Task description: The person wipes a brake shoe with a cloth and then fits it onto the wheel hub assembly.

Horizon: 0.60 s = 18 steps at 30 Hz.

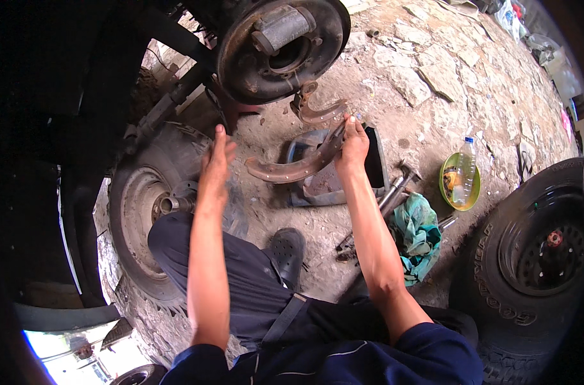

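My right hand [352, 146] pinches one end of a brake shoe [298, 168], a rusty brown arc with a row of rivets. The shoe's far end points left, toward my left hand [216, 165]. That hand is raised and apart from the shoe, with its fingers stretched out and holding nothing. Just beyond the held shoe shows a second curved, riveted brake shoe [322, 115]; whether it touches my right fingertips I cannot tell. Above both hangs a round, dark brake backing plate [330, 48] with a grey cylindrical part [283, 31] on it.
A cut-open dark container [377, 168] sits beneath the held shoe. Right of it are a hammer [407, 173], a green cloth [415, 231] and a yellow-green bowl [477, 192] with a plastic bottle [465, 163]. Wheels lie at left [135, 212] and right [529, 256].
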Tool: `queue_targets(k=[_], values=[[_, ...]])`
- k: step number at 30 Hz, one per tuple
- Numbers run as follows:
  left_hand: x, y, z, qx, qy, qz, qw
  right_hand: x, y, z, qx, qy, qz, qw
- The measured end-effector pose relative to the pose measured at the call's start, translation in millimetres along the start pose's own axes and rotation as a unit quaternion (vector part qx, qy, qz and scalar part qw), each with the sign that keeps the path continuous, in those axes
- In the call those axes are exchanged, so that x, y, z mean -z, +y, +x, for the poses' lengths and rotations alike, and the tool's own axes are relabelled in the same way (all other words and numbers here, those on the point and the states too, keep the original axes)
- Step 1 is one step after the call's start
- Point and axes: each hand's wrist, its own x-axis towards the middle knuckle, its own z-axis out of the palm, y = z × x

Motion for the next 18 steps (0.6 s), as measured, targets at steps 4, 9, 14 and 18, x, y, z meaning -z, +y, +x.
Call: queue_targets(k=[4,9,14,18], values=[[-38.0,-61.6,-25.2,-0.01,-0.071,-0.369,0.927,-8.0,-1.7,3.8,-0.102,0.05,0.005,0.993],[-79.4,-48.8,-64.0,-0.179,-0.098,-0.092,0.975,-3.0,10.2,20.9,-0.185,0.047,0.003,0.982],[-91.4,6.4,-73.4,-0.227,-0.053,0.156,0.96,-18.7,10.8,6.2,-0.147,-0.003,-0.1,0.984],[-123.9,73.5,-60.2,-0.187,-0.084,0.295,0.933,19.2,23.1,33.2,0.016,-0.093,-0.28,0.955]])
